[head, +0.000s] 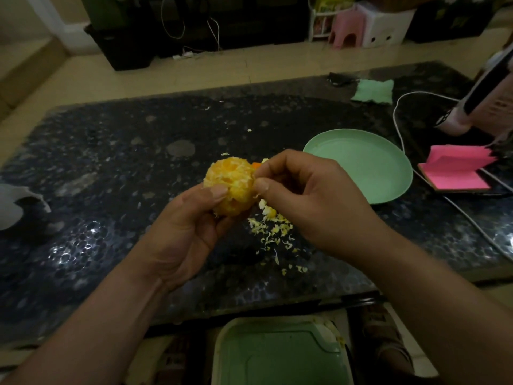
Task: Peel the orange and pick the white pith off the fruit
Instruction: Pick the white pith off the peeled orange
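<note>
Dark speckled bench (111, 162). Green plate (361, 168) right of centre. Pink notepad (455, 170) just right of plate. White cable (397, 129) curving between the two. Green cloth (373, 91) near far edge. Grey object (11, 201) at left, cut off. Green tub (277, 354) below near edge. Pink stool (345, 31) on floor beyond.

The table (116, 151) is glossy speckled stone, the plate (358, 165) smooth matt plastic (pale green), the orange (230, 179) rough and fibrous.

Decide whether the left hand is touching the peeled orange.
Touching. The head view shows the left hand gripping the orange, thumb pressed on its front, while the right hand pinches pith at its side.
</note>
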Tool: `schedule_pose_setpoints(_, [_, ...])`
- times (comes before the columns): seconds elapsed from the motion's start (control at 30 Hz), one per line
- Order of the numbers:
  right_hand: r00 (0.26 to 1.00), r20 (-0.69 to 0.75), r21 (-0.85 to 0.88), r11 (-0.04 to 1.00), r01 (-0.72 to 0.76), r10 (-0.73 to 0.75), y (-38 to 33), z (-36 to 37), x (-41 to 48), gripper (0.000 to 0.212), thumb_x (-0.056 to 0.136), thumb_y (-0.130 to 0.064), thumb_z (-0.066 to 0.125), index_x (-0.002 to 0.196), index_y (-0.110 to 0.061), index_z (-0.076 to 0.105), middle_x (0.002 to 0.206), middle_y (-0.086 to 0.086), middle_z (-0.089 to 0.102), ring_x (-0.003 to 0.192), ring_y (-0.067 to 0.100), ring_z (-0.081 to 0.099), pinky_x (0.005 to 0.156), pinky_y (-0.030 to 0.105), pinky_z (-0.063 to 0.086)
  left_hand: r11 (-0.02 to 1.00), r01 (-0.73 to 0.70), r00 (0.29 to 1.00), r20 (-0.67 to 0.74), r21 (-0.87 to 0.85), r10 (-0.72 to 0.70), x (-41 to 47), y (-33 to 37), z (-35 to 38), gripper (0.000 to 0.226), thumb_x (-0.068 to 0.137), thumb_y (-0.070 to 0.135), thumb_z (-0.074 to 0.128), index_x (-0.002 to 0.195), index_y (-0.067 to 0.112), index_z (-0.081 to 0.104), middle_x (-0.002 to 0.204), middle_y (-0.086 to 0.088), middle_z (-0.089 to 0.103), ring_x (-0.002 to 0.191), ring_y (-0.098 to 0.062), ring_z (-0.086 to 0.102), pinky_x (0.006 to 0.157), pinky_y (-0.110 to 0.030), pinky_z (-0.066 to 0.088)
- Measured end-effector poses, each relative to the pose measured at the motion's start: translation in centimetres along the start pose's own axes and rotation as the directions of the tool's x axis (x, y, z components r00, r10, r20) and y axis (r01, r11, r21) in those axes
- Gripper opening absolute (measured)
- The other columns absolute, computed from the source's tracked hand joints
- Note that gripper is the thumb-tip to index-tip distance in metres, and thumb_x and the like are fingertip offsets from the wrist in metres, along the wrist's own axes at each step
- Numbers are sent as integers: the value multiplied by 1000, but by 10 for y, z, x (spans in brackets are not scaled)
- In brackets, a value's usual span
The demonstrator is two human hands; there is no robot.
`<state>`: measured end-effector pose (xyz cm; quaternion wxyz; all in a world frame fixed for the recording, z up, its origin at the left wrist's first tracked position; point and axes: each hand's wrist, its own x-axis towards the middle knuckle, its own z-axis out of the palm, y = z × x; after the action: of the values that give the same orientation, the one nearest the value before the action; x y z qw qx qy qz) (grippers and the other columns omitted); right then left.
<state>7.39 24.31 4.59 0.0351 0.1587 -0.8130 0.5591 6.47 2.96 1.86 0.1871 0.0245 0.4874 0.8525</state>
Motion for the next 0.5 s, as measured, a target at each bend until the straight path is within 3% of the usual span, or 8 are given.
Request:
schedule_pose_setpoints(0.13, [996, -69, -118, 992, 43, -51, 2, 4, -1, 4, 98, -19, 73, 97, -23, 74, 76, -14, 69, 69, 3, 65, 62, 11, 46, 998, -34, 999, -18, 51, 35, 0, -1, 1, 62, 68, 34, 95, 120, 6, 78, 133, -19, 72, 121, -28, 71, 97, -34, 59])
schedule_pose_setpoints(0.3, [985, -109, -338, 937, 86, -130, 5, 8, 0, 4, 96, -21, 71, 93, -24, 71, 74, -16, 64, 70, 7, 62, 62, 21, 47, 988, -80, 994, -67, 134, 90, 3, -7, 0, 46, 85, 16, 72, 128, 0, 67, 129, -19, 73, 117, -28, 71, 102, -38, 59])
schedule_pose_setpoints(0.4, [990, -138, -168, 986, 6, -30, 8, 10, 0, 8, 95, -16, 72, 89, -22, 71, 68, -15, 64, 63, 3, 61, 58, 13, 43, 994, -58, 997, -49, 91, 63, 3, -8, 1, 54, 81, 19, 75, 130, -1, 67, 134, -21, 70, 124, -31, 68, 105, -40, 57])
schedule_pose_setpoints(0.5, [992, -89, 42, 995, -90, 93, 9, 9, 2, 9, 97, -15, 71, 89, -18, 73, 71, -7, 69, 63, 1, 61, 60, 21, 51, 1000, -22, 1000, -7, 13, 22, 3, -7, 2, 61, 70, 28, 92, 123, 4, 76, 136, -19, 70, 124, -28, 69, 101, -35, 58])
